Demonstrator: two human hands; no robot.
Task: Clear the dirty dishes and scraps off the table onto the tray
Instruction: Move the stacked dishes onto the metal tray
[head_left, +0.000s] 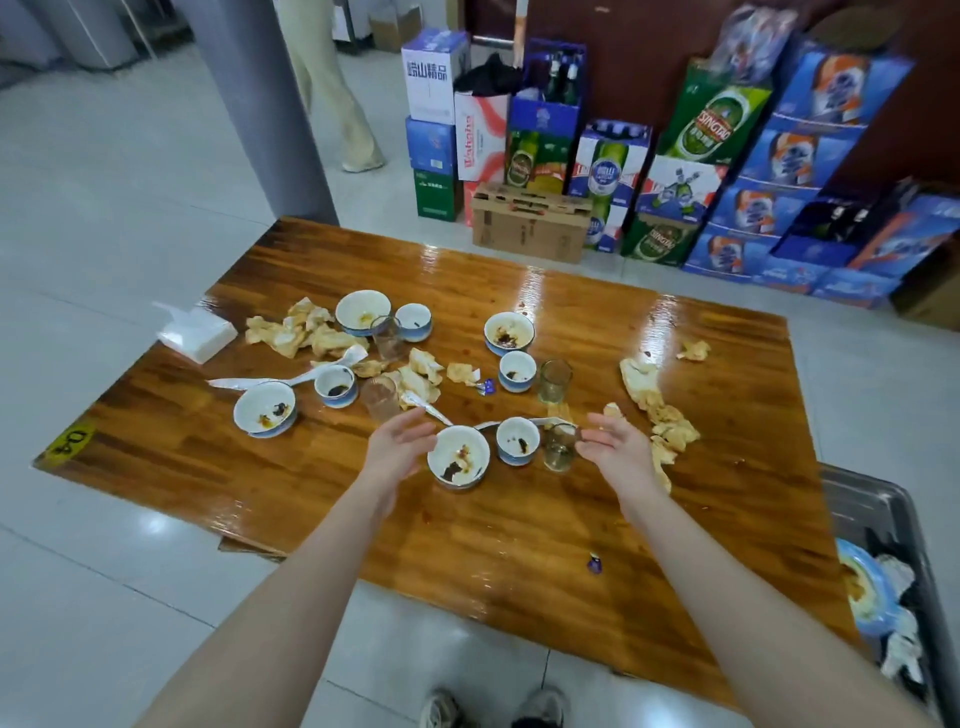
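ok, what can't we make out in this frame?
Head view only:
- tray: cut off by the right edge, so most of its contents are out of frame.
- plate in it: partly behind the table edge.
- right hand fingertips and glass: touching or not, unclear.
- purple wrapper: too small to identify.
- person by the pillar: cut off by the top edge.

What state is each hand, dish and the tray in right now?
Left hand: open, holding nothing.
Right hand: open, holding nothing.
Nearest bowl: upright, sauce-stained, on table.
Nearest glass: upright, little liquid left.
Napkins: crumpled, on table.
Tray: holds a dirty plate.
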